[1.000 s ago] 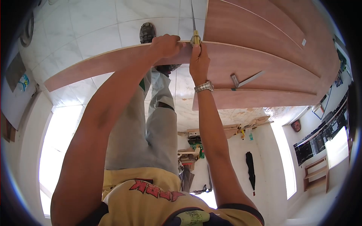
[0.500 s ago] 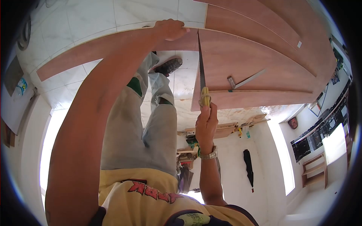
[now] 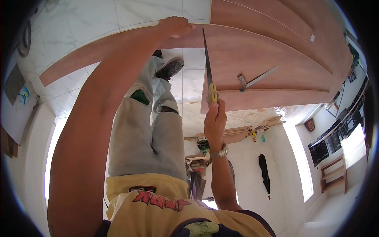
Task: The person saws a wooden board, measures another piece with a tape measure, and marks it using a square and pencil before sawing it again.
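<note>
My right hand (image 3: 215, 118) is closed around the yellow handle of a handsaw (image 3: 209, 67). The saw's dark, narrow blade runs away from me along the line between a long reddish-brown plywood strip (image 3: 79, 63) on the left and a wide plywood sheet (image 3: 260, 51) on the right. At the far edge, near the blade's tip, my left hand (image 3: 174, 27) grips the strip with its fingers wrapped over the edge. On the wide sheet, right of the saw, lies a try square (image 3: 256, 79) with a metal blade.
More plywood sheets (image 3: 276, 15) lie beyond, at the upper right. Below the strip, a shoe (image 3: 170, 69) stands on the white tiled floor (image 3: 150, 12). Wood pieces (image 3: 237, 134) lean by the wall, where a folded black umbrella (image 3: 264, 172) hangs. A small wooden shelf (image 3: 333, 173) stands far right.
The saw and my right hand have shifted slightly away from me. The whole view has moved a little too. My left hand keeps its grip on the strip, and the try square still lies on the sheet.
</note>
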`<state>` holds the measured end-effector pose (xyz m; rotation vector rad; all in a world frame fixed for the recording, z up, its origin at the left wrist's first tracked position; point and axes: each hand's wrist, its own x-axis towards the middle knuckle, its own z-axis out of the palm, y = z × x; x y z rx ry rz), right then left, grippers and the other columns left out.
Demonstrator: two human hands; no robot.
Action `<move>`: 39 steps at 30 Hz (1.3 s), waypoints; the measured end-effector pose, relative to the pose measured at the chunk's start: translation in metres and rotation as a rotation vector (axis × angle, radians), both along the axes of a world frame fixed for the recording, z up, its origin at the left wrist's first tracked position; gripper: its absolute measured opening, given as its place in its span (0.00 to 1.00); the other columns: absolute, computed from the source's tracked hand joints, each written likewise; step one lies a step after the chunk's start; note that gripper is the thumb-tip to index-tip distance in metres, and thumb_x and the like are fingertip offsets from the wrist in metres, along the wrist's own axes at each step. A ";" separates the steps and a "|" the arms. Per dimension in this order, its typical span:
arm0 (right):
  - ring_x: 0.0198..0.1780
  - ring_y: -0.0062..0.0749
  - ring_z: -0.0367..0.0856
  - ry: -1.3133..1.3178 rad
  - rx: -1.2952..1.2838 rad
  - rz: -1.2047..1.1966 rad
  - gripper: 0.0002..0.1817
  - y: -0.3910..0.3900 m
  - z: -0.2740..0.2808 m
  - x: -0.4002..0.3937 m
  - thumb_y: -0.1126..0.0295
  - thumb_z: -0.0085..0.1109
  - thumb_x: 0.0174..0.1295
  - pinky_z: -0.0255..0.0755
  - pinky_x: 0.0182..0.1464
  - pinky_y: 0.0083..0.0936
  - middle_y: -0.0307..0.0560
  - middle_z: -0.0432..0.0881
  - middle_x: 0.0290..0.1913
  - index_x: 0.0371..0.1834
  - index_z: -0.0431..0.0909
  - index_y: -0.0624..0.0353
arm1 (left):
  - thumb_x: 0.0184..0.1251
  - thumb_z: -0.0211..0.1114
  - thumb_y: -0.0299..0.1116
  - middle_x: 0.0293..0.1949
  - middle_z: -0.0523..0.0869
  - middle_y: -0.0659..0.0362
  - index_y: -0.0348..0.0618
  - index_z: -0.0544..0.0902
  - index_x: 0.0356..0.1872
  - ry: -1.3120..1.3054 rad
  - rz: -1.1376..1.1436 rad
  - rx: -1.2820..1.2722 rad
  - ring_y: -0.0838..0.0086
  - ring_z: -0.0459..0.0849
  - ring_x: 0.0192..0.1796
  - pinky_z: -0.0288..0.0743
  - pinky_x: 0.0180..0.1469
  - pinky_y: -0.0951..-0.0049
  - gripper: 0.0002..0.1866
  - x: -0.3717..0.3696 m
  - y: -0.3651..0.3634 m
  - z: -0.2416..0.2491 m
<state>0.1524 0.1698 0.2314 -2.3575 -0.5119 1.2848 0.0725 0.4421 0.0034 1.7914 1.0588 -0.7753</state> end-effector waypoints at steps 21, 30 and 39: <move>0.30 0.64 0.81 -0.194 0.352 0.070 0.19 0.097 -0.180 0.018 0.54 0.48 0.79 0.72 0.32 0.49 0.62 0.80 0.27 0.45 0.72 0.62 | 0.80 0.42 0.63 0.61 0.86 0.51 0.49 0.80 0.66 0.040 0.005 0.029 0.55 0.81 0.67 0.70 0.68 0.46 0.33 0.004 -0.005 0.009; 0.29 0.62 0.81 -0.076 0.132 0.071 0.16 0.028 -0.054 0.007 0.58 0.46 0.80 0.69 0.31 0.50 0.63 0.80 0.29 0.52 0.72 0.62 | 0.81 0.41 0.63 0.64 0.84 0.50 0.49 0.78 0.70 0.019 -0.095 0.043 0.54 0.79 0.69 0.70 0.70 0.46 0.34 0.003 -0.004 -0.009; 0.34 0.72 0.80 -0.135 0.172 0.095 0.20 0.128 -0.173 0.027 0.55 0.44 0.79 0.72 0.35 0.55 0.67 0.82 0.30 0.47 0.73 0.63 | 0.81 0.41 0.63 0.61 0.86 0.50 0.48 0.80 0.65 0.079 -0.002 0.014 0.54 0.81 0.67 0.71 0.68 0.46 0.34 0.008 -0.001 0.017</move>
